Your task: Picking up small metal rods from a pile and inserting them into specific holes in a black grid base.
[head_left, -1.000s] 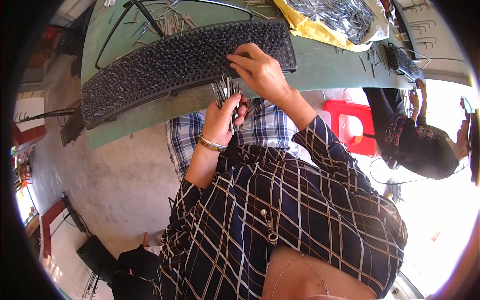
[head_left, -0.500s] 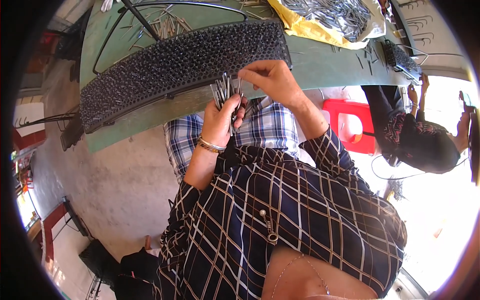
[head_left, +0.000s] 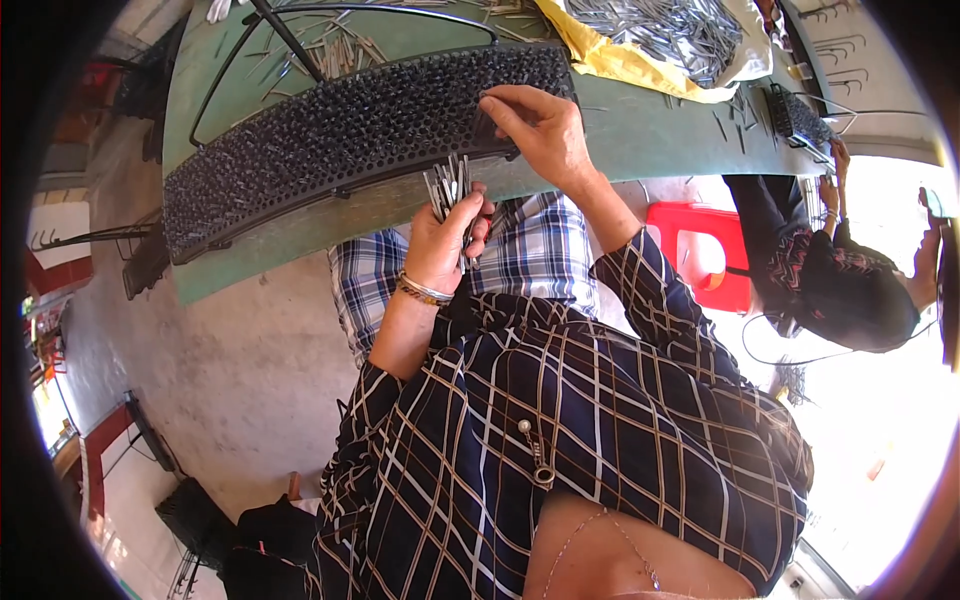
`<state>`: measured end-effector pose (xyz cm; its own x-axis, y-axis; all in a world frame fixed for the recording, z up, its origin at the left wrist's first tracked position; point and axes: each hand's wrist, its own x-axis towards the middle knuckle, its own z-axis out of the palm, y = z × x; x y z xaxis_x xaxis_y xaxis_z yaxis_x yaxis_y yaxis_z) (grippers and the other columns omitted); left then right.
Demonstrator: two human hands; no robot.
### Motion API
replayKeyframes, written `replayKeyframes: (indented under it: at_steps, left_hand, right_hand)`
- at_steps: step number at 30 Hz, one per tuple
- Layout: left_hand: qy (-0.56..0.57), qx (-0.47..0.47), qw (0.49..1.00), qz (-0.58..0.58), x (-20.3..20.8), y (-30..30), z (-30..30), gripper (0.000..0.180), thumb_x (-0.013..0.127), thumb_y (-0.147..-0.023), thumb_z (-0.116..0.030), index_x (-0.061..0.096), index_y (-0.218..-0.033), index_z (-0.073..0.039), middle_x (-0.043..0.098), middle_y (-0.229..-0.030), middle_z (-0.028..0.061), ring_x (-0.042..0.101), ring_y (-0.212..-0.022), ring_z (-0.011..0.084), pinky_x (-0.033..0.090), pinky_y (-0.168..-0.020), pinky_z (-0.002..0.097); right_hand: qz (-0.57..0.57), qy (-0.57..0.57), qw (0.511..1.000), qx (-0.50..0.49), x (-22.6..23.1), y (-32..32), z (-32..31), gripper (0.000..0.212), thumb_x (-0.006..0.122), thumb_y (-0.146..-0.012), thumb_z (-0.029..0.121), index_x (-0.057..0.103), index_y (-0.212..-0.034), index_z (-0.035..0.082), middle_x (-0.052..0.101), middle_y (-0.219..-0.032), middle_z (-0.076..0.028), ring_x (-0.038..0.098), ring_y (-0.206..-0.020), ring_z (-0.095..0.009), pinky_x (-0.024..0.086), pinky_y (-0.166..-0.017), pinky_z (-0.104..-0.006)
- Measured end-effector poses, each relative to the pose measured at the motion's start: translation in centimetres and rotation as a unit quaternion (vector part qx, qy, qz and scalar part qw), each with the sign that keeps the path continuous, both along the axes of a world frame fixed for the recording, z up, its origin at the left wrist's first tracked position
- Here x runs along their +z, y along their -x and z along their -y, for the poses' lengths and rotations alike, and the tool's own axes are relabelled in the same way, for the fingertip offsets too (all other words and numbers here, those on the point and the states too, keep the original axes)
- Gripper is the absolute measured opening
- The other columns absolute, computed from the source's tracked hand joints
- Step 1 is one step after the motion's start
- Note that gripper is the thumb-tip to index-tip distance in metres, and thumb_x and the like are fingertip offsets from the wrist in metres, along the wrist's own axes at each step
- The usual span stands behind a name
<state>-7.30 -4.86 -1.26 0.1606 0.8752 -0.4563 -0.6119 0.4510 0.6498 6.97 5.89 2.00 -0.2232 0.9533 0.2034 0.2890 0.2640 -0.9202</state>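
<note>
My left hand point(head_left: 440, 240) is closed round a bundle of thin metal strips point(head_left: 452, 188), their upper ends fanned out above the fist. A long, curved black rack point(head_left: 330, 140) full of small holes lies along the near edge of the table, and many of its holes hold dark upright pieces. Over the rack's right part, my right hand point(head_left: 545, 135) pinches thumb and forefinger together on a thin metal strip, which is blurred and hard to pick out against the black holes.
Loose strips point(head_left: 340, 50) lie on the green table point(head_left: 650, 135) behind the rack. A yellow-edged sack point(head_left: 640, 68) of metal strips sits at the back right. Beyond a red stool point(head_left: 700, 225), a co-worker point(head_left: 840, 280) handles a smaller black rack point(head_left: 800, 120).
My right hand has moved up and away from the bundle to above the rack, fingers still pinched. The left hand stays nearly in place with its strips.
</note>
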Motion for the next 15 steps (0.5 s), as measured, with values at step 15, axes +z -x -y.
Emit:
replayKeyframes:
  at_steps: [15]
  left_hand:
    - [0.019, -0.026, 0.999, 0.024, 0.18, 0.28, 0.02, 0.028, 0.060, -0.086, -0.019, 0.057, -0.106, 0.000, 0.057, -0.080, 0.0037, 0.049, -0.062, 0.0065, 0.034, -0.043, 0.0194]
  right_hand:
    - [-0.001, -0.043, 0.999, 0.002, -0.47, -0.12, 0.32, 0.015, 0.067, -0.082, 0.010, 0.067, -0.094, 0.000, 0.066, -0.079, -0.008, 0.059, -0.063, -0.008, 0.048, -0.057, -0.0229]
